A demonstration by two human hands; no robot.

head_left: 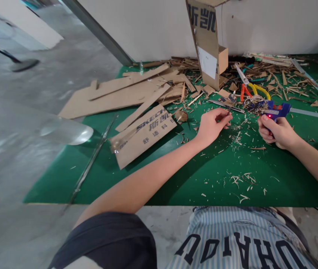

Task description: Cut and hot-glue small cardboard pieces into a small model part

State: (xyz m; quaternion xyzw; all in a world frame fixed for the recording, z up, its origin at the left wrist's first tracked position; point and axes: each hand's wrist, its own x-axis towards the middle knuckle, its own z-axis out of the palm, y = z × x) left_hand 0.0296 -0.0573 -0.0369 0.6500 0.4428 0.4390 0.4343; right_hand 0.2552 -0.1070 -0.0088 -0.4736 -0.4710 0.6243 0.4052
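Observation:
My right hand [279,132] is wrapped round a blue glue gun [282,110] with a small red light lit. A clear glue stick [312,113] runs out of its back to the right. Around the gun's front end is a tangled clump of fibres and scraps [255,104]. My left hand [211,127] is closed in a pinch on a small thin dark piece [230,109], whose kind I cannot make out. Just beyond the left fingers lies a slim metallic tool [223,105]. Scissors with yellow and orange handles [260,91] rest behind the clump.
A tall printed cardboard piece [208,41] stands upright at the back. Flat cardboard sheets [100,98] and a lettered cardboard piece [147,136] lie left. Scraps cover the green table's [192,183] rear. A clear plastic object [69,130] sits by the left edge.

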